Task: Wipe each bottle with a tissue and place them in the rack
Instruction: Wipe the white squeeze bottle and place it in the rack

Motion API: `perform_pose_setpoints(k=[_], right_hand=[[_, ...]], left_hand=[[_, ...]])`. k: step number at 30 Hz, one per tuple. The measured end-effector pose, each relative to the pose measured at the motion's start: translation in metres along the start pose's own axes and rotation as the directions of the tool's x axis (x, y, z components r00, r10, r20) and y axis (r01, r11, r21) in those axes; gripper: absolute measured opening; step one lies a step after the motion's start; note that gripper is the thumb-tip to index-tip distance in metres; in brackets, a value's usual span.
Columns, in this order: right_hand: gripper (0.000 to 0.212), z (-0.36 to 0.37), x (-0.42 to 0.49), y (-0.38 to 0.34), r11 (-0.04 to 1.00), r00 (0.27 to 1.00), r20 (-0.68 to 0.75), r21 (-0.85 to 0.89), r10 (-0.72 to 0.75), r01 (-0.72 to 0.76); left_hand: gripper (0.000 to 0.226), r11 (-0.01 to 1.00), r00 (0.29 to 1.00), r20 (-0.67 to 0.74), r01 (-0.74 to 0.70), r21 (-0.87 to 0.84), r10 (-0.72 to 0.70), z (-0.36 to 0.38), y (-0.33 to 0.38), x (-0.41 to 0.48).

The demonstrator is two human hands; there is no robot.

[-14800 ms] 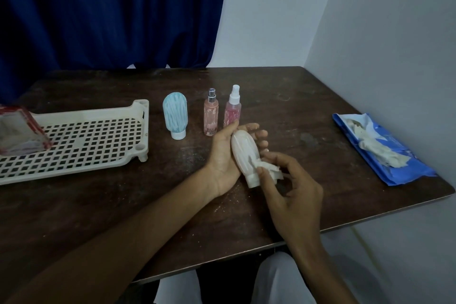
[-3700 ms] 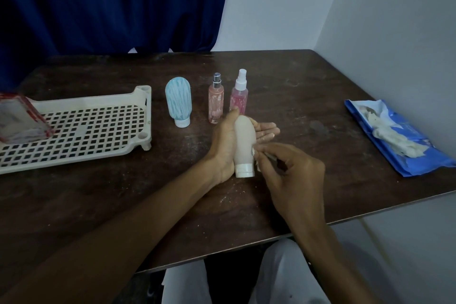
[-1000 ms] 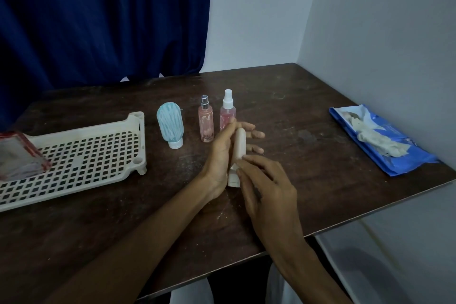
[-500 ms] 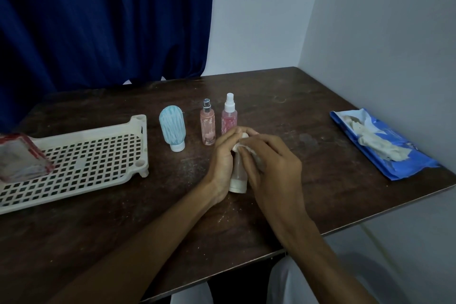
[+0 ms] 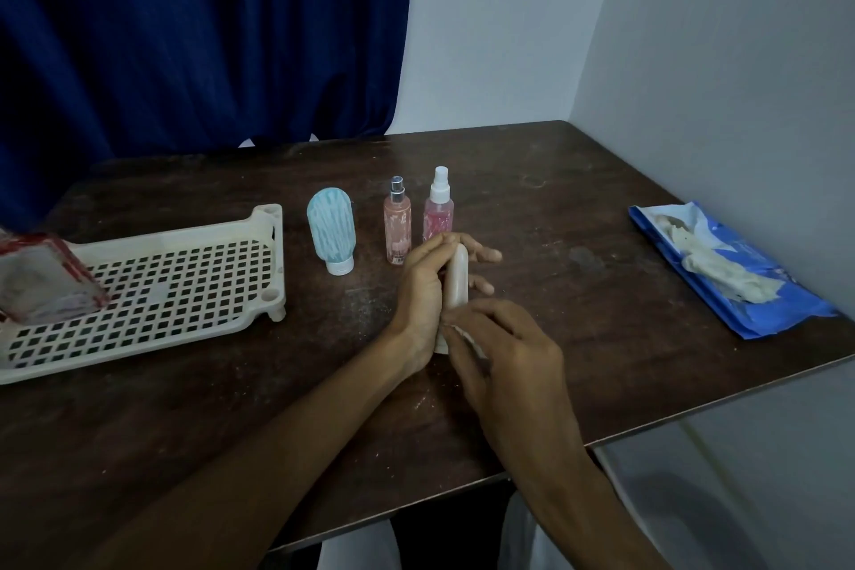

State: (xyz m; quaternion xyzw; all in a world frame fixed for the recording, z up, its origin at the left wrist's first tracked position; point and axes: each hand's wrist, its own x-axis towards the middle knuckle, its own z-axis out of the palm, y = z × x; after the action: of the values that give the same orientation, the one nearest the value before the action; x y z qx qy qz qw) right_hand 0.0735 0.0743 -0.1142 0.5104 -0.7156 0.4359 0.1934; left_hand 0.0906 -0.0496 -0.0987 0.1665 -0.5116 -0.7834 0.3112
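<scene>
The pale bottle (image 5: 457,280) is held upright over the table's (image 5: 601,218) middle, with the left hand (image 5: 423,296) wrapped round it. The right hand (image 5: 509,352) pinches a tissue (image 5: 462,334) against its lower end. I'd turn the bottle while wiping so that all its sides are cleaned, before moving it to the rack (image 5: 152,292).

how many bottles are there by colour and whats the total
blue: 1, the squeeze bottle
pink: 2, the silver-topped spray bottle and the white-topped spray bottle
cream: 1, the cream bottle held by the left hand while the right hand pinches a tissue against it
total: 4 bottles
</scene>
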Motion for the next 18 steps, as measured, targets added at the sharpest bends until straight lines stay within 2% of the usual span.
perform_pose_setpoints(k=[5,7,8,11,14,18], right_hand=[[0.024,0.005,-0.004,-0.002,1.0,1.0,-0.012,-0.001,0.027,-0.027],[0.016,0.004,-0.003,-0.003,0.999,0.999,-0.012,0.013,0.045,-0.045],[0.011,0.003,-0.003,-0.002,0.997,0.998,-0.013,0.041,0.06,-0.06],[0.014,-0.01,-0.005,-0.001,0.971,0.985,-0.033,0.175,0.172,-0.164],[0.013,-0.018,-0.006,0.005,0.934,0.954,-0.07,0.234,0.292,-0.269],[0.013,-0.018,-0.001,0.009,0.919,0.943,-0.046,0.242,0.33,-0.31]], left_hand=[[0.028,0.999,0.998,0.066,0.014,0.047,-0.017,-0.002,0.001,0.001],[0.023,0.998,0.996,0.084,0.038,0.054,-0.043,-0.002,-0.001,0.001],[0.023,0.998,0.996,0.074,0.057,0.03,-0.059,-0.002,-0.001,0.002],[0.029,0.987,0.994,0.033,0.104,-0.125,-0.1,0.0,0.001,0.003],[0.037,0.966,0.995,0.006,0.097,-0.239,-0.099,-0.002,0.003,0.003],[0.038,0.976,1.0,-0.014,0.002,-0.218,-0.005,-0.003,0.0,0.002]])
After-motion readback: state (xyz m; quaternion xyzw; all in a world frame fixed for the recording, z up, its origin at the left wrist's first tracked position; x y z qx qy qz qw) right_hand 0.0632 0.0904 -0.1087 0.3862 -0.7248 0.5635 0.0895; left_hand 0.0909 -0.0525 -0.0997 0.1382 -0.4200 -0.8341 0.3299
